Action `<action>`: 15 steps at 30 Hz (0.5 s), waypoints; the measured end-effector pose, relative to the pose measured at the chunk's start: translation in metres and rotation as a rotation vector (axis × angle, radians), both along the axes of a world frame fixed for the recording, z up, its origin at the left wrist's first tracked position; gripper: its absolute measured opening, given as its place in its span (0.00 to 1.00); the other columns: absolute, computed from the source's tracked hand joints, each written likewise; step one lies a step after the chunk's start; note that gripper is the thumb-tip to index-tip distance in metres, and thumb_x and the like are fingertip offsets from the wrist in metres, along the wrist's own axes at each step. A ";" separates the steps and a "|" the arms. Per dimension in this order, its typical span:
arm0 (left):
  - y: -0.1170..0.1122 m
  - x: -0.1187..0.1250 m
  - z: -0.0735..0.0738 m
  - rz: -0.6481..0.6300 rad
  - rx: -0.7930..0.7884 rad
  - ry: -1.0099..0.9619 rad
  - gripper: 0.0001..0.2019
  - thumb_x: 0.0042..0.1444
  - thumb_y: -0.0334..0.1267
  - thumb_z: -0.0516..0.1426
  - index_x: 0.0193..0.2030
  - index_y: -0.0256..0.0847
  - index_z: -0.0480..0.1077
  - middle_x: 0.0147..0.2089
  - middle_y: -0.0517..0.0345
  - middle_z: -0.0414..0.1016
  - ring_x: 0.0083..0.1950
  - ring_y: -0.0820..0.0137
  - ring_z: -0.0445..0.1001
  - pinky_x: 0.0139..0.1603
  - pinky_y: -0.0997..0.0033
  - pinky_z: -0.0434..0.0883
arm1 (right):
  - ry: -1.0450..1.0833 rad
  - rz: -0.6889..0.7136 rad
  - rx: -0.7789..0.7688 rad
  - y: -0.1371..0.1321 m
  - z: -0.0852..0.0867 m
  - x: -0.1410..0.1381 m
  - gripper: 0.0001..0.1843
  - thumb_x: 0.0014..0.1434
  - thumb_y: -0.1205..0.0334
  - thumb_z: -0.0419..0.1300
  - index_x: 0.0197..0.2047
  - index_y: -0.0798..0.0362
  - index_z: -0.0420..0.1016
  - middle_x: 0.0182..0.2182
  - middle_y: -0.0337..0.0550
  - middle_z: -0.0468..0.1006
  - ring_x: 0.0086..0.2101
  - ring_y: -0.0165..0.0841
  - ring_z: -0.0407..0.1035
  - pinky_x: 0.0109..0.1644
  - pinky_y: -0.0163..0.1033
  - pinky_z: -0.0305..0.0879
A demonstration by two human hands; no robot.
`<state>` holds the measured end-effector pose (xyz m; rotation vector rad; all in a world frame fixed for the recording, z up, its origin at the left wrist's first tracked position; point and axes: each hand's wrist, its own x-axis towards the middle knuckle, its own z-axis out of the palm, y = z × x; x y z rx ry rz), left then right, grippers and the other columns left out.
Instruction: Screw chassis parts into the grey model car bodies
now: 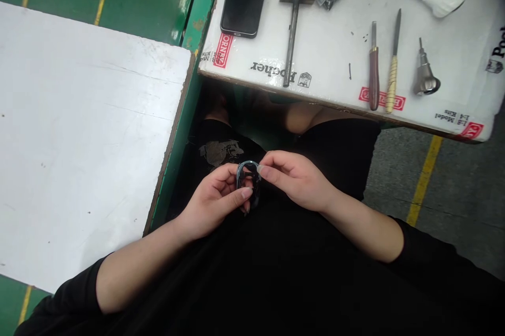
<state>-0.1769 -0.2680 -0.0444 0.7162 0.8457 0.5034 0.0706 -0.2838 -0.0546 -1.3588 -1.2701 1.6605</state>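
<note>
We see a dark looped piece (255, 183), glossy along its curved rim, held up between both hands over the lap. The left hand (215, 199) has its thumb laid across the lower part of the loop with fingers behind, pinching it between them. The right hand (300, 181) meets the upper right of the rim, where thumb and forefinger come together and seem to pinch the edge; how firmly, we cannot tell.

Judging how far the work has come, we find the piece in hand and not set down, with no tool in either hand. Whether its shaping or cleaning is finished, we cannot tell, as the fingers cover much of it.

Ahead of the grip and to its right lies the printed worktop (327, 47). Nearest ahead on it are a T-shaped metal tool (292, 26) and, beyond to the left, a phone (244, 2). Farther right of the grip rest a brown-handled tool (374, 75), a file with a wrapped handle (393, 70), a metal-bodied hand tool (426, 81) and, farther off, a white-handled one (444, 2). Small dark crumbs lie near the brown handle's tool. Left of the grip, well apart, we see a white board (87, 141).
</note>
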 end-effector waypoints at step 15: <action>0.002 0.005 0.000 0.044 -0.202 -0.031 0.15 0.65 0.41 0.77 0.51 0.38 0.81 0.41 0.57 0.84 0.30 0.72 0.82 0.31 0.73 0.82 | 0.461 0.005 -0.358 0.002 -0.014 -0.007 0.31 0.67 0.32 0.77 0.36 0.52 0.77 0.25 0.32 0.67 0.26 0.27 0.56 0.30 0.35 0.51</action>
